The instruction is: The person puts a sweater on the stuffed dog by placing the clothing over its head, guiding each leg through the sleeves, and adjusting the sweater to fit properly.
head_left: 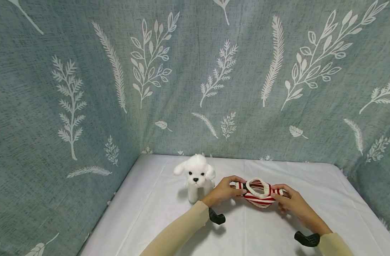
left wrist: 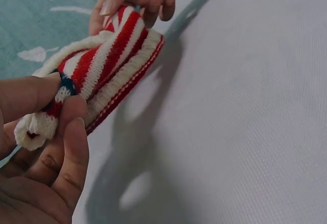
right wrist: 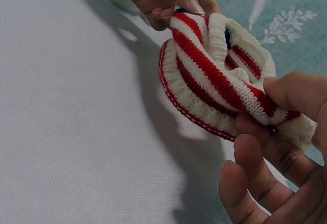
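Observation:
A small knitted sweater, red and white striped with a cream ribbed neck and hem, hangs stretched between both hands above the table. My left hand pinches one short sleeve, which has a dark blue patch, between thumb and fingers. On the other side my right hand pinches the opposite sleeve; its lower fingers are loosely bent below the knit. The round neck opening faces up in the head view. A white plush dog stands just left of my left hand, facing forward, partly hidden by that hand and forearm.
The table wears a white cloth. Behind it and at both sides hangs a blue-green curtain with white leaf prints. Black curved pieces sit at both wrists.

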